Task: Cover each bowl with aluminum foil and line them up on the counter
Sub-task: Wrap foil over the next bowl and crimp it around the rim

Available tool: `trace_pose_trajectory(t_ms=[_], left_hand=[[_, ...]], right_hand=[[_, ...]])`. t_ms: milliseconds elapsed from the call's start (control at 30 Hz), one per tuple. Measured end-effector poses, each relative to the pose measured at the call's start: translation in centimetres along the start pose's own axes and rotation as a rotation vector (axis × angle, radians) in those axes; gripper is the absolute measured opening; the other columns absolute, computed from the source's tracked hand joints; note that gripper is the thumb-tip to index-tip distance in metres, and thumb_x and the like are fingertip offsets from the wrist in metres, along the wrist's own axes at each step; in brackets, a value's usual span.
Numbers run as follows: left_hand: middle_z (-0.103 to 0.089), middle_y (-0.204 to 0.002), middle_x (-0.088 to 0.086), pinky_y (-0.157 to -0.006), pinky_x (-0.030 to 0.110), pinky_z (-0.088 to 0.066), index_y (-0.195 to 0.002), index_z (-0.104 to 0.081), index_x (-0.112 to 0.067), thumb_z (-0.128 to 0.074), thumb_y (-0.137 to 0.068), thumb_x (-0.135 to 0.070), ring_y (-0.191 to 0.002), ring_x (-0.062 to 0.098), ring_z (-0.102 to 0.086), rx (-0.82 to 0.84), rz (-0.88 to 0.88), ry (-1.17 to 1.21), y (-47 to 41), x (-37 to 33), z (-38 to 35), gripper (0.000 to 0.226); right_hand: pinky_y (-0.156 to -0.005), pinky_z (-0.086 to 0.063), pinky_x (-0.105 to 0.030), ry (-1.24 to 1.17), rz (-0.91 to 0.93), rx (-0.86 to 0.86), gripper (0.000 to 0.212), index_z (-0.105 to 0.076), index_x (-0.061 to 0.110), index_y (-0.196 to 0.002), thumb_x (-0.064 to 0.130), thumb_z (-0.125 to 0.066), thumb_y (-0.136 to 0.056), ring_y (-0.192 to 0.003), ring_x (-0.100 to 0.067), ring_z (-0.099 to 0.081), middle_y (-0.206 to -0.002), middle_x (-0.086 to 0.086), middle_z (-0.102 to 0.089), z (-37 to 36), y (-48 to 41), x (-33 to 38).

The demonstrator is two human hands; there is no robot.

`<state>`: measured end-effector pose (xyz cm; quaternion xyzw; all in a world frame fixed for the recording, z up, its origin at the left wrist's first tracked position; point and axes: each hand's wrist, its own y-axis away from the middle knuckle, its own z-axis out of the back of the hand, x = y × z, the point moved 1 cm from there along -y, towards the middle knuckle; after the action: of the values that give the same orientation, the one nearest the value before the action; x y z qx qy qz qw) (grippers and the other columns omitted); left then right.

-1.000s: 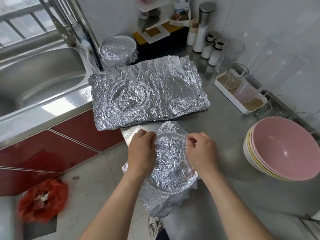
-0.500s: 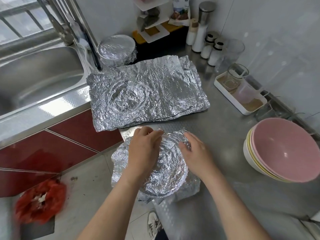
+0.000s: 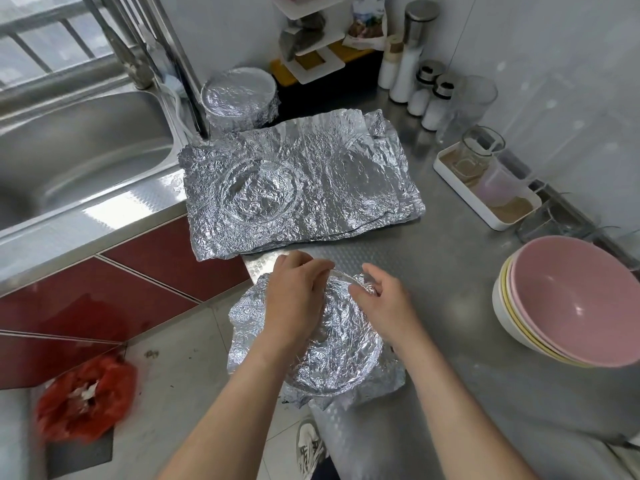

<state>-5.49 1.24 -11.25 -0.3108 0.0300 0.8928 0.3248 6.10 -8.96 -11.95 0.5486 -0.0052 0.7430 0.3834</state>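
Two hands on one bowl. The left hand (image 3: 294, 306) and right hand (image 3: 384, 311) both have fingers curled onto the foil sheet (image 3: 332, 362), pinching it down over the bowl's far rim (image 3: 341, 274). That bowl sits at the near corner of the counter (image 3: 450, 271), and its foil hangs out past the edge.

My read is that the wrap is partly done. The top is covered, but the skirt on the left and near sides flares loose and is not yet tucked.

Done so far: one covered bowl (image 3: 239, 98), parked at the back beside the sink (image 3: 69, 150).

Left to do: the stack of bare bowls (image 3: 571, 303) at right, pink on top. I count at least three by the rims, and can't tell beyond that.

Supply looks fine. The pile of foil sheets (image 3: 311, 188) lies between the finished bowl and the one in hand, and its top sheet carries a round imprint.

No line-up yet: the finished bowl and the one in hand are well apart, with the foil pile between them. Judging from this, the task is under halfway.
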Motion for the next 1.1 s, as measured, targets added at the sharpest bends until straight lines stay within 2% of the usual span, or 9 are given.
trace_pose_trajectory(t_ms=[167, 300, 367, 433, 567, 733, 867, 1000, 1100], left_hand=[[-0.050, -0.085, -0.008, -0.067, 0.029, -0.032, -0.105, -0.076, -0.017, -0.067, -0.091, -0.020, -0.084, 0.015, -0.043, 0.014, -0.011, 0.009, -0.1, -0.1, -0.2, 0.017], [-0.049, -0.083, -0.008, -0.067, 0.028, -0.032, -0.105, -0.076, -0.016, -0.068, -0.090, -0.018, -0.084, 0.016, -0.044, 0.005, -0.009, 0.003, -0.1, -0.2, -0.3, 0.017], [-0.049, -0.084, -0.007, -0.068, 0.029, -0.032, -0.105, -0.076, -0.016, -0.068, -0.090, -0.018, -0.084, 0.019, -0.046, 0.008, -0.013, 0.003, -0.1, -0.2, -0.4, 0.017], [-0.053, -0.084, -0.004, -0.068, 0.029, -0.032, -0.105, -0.076, -0.015, -0.069, -0.089, -0.017, -0.084, 0.021, -0.048, 0.015, -0.019, 0.001, -0.1, -0.1, -0.5, 0.017], [-0.057, -0.086, 0.000, -0.069, 0.028, -0.030, -0.103, -0.077, -0.016, -0.068, -0.090, -0.018, -0.085, 0.019, -0.045, 0.023, -0.011, 0.022, -0.1, -0.1, -0.6, 0.016], [-0.058, -0.090, -0.001, -0.072, 0.027, -0.031, -0.106, -0.076, -0.015, -0.067, -0.090, -0.017, -0.091, 0.023, -0.052, 0.085, -0.010, 0.055, -0.5, -0.1, -0.4, 0.018], [-0.065, -0.103, 0.006, -0.078, 0.029, -0.038, -0.113, -0.073, -0.011, -0.069, -0.089, -0.014, -0.100, 0.027, -0.056, 0.095, -0.038, -0.017, -0.2, -0.4, 0.4, 0.024], [-0.065, -0.100, 0.012, -0.072, 0.040, -0.048, -0.108, -0.074, -0.010, -0.074, -0.083, -0.006, -0.091, 0.033, -0.055, -0.054, 0.072, -0.158, 2.3, 0.6, 2.3, 0.025], [-0.062, -0.097, 0.011, -0.068, 0.036, -0.044, -0.116, -0.071, -0.012, -0.072, -0.085, -0.008, -0.086, 0.028, -0.050, -0.049, 0.115, -0.179, 4.1, 1.4, 2.4, 0.031]], right_hand=[[-0.113, -0.033, -0.044, -0.125, -0.133, 0.090, 0.069, -0.035, 0.011, -0.147, 0.037, -0.062, -0.090, -0.136, -0.021, -0.039, -0.152, -0.006, -0.038, 0.1, -1.0, -0.2], [-0.113, -0.032, -0.044, -0.127, -0.107, 0.171, 0.069, -0.029, 0.014, -0.150, 0.036, -0.060, -0.093, -0.138, -0.020, -0.037, -0.154, -0.006, -0.034, 0.1, -1.3, 0.2], [-0.113, -0.031, -0.040, -0.134, -0.085, 0.221, 0.068, -0.020, 0.020, -0.153, 0.031, -0.056, -0.096, -0.140, -0.018, -0.034, -0.155, -0.003, -0.032, -0.1, -1.3, 0.4], [-0.108, -0.028, -0.029, -0.100, -0.053, 0.251, 0.064, -0.019, 0.021, -0.153, 0.027, -0.051, -0.099, -0.138, -0.014, -0.035, -0.153, 0.002, -0.036, -0.3, -1.4, 0.5], [-0.101, -0.034, -0.025, 0.129, 0.087, 0.212, 0.041, -0.045, 0.019, -0.143, 0.022, -0.044, -0.102, -0.132, -0.016, -0.044, -0.142, 0.002, -0.050, -0.3, -1.6, 0.7], [-0.097, -0.041, -0.028, 0.082, 0.130, 0.200, 0.035, -0.056, 0.018, -0.133, 0.027, -0.042, -0.103, -0.119, -0.013, -0.054, -0.128, 0.002, -0.061, -0.4, -1.1, 0.8], [-0.093, -0.040, -0.024, 0.080, 0.126, 0.121, 0.037, -0.053, 0.014, -0.136, 0.026, -0.040, -0.103, -0.108, -0.008, -0.053, -0.128, -0.001, -0.061, -0.6, -0.4, 0.5], [-0.097, -0.030, -0.014, 0.077, 0.096, 0.032, 0.040, -0.045, 0.014, -0.142, 0.024, -0.040, -0.104, -0.115, 0.001, -0.042, -0.138, 0.005, -0.052, -0.8, 0.7, -0.6], [-0.091, -0.032, -0.009, 0.040, 0.084, -0.105, 0.037, -0.052, 0.008, -0.137, 0.019, -0.041, -0.103, -0.111, -0.002, -0.048, -0.130, 0.000, -0.059, -1.2, 1.7, -1.3]])
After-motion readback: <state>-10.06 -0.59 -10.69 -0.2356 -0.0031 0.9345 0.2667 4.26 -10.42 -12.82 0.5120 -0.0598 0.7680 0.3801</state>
